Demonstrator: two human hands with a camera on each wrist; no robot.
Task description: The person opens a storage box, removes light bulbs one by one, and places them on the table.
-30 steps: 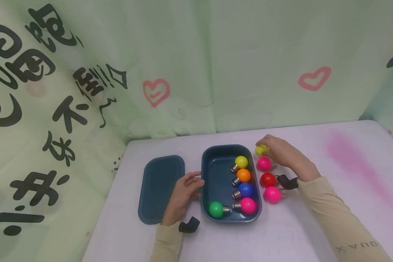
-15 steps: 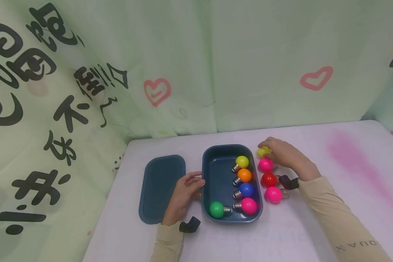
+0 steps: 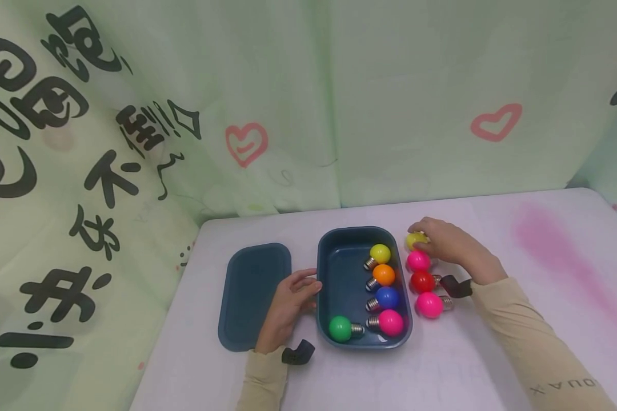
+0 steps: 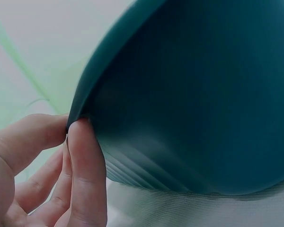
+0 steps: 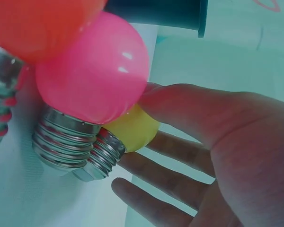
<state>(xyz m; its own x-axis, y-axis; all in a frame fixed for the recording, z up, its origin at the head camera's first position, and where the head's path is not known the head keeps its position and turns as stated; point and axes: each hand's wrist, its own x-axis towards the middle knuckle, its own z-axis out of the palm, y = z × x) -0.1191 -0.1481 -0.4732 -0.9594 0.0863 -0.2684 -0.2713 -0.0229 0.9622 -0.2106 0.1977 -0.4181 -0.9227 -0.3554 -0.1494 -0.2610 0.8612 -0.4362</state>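
My left hand (image 3: 289, 305) pinches the left rim of a dark blue rectangular tray (image 3: 334, 265); thumb and finger meet at the rim in the left wrist view. Inside lie a yellow light bulb (image 3: 380, 253), an orange one (image 3: 384, 275), a blue one (image 3: 388, 298), a pink one (image 3: 391, 323) and a green one (image 3: 340, 329). Right of the tray, my right hand (image 3: 447, 242) holds another yellow bulb (image 3: 416, 240) between thumb and fingers. It sits at the far end of a row, just beyond a pink bulb (image 5: 94, 71) that partly hides it in the right wrist view.
Nearer in that outside row are a red bulb (image 3: 421, 282) and another pink bulb (image 3: 429, 305). A flat dark blue lid (image 3: 252, 291) lies left of the tray. The white table (image 3: 360, 379) ends at a pale green printed curtain (image 3: 401, 103).
My right hand has shifted slightly toward me and to the right with the yellow bulb, which now sits closer to the pink bulb. My left hand stays on the tray's rim.
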